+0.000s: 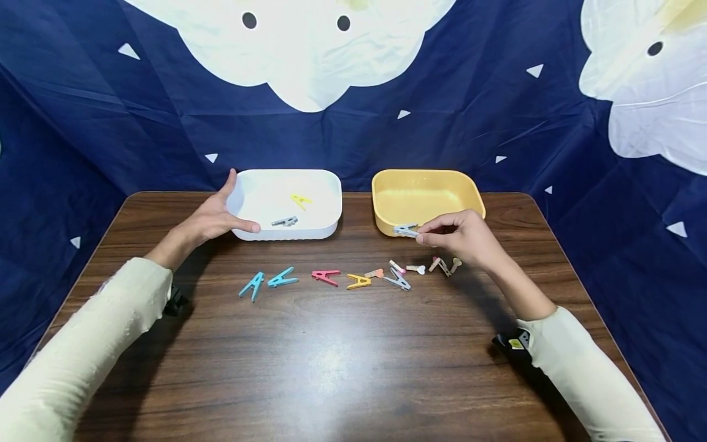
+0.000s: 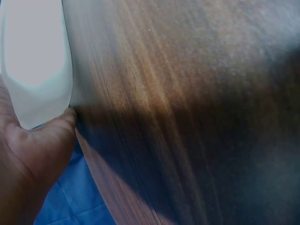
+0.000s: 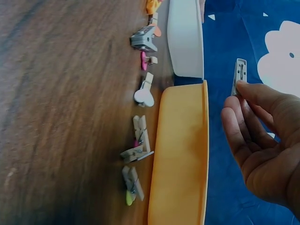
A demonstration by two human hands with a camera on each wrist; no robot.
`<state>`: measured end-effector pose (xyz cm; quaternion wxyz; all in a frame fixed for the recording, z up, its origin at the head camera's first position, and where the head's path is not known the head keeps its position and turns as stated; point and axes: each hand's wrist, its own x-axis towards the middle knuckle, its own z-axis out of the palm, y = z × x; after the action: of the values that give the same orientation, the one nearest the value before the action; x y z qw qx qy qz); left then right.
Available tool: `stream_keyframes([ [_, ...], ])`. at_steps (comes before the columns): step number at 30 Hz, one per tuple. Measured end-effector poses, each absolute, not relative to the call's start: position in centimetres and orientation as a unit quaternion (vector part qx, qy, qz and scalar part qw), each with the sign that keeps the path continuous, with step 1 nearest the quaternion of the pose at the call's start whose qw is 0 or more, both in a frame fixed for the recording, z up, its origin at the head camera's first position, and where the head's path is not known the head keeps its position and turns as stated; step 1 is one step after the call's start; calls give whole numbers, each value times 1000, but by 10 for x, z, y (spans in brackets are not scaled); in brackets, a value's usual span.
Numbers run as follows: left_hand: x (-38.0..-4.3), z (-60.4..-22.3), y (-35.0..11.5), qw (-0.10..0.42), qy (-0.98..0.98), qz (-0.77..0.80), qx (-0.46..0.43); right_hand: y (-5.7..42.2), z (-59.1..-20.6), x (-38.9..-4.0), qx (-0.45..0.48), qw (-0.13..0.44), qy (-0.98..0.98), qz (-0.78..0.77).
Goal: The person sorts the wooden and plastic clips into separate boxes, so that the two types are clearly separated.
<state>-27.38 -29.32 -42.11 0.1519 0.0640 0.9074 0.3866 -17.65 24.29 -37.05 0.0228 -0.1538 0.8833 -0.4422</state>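
My left hand (image 1: 212, 216) rests on the left end of the white bin (image 1: 284, 234), its thumb along the front wall and its fingers at the left side. Inside that bin lie a yellow clothespin (image 1: 301, 200) and a grey clothespin (image 1: 285, 221). Between thumb and fingertips, my right hand (image 1: 463, 238) pinches a grey-blue clothespin (image 3: 240, 75). It is raised in front of the yellow bin (image 1: 431, 178). On the table below, a similar grey-blue clothespin (image 1: 399, 280) lies beside small wooden clothespins, one with a white heart (image 1: 416, 269).
A row on the table (image 1: 248, 362) includes two blue clothespins (image 1: 282, 278), a red clothespin (image 1: 326, 277) and a yellow-orange clothespin (image 1: 359, 281). Several small wooden clothespins (image 3: 133, 183) lie before the yellow bin. A dark blue cloth (image 1: 353, 141) hangs behind the bins.
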Motion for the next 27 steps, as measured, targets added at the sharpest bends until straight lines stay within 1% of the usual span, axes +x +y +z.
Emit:
stream_keyframes([
  [11,-274,-421,-292,154,910,380,62,230,-365,-189,-148,11,888,-436],
  [21,-273,-420,-289,152,909,384,60,222,-358,-207,-162,-4,879,-448],
  [27,-274,-421,-291,153,910,380,59,215,-354,-218,-149,-12,877,-457],
])
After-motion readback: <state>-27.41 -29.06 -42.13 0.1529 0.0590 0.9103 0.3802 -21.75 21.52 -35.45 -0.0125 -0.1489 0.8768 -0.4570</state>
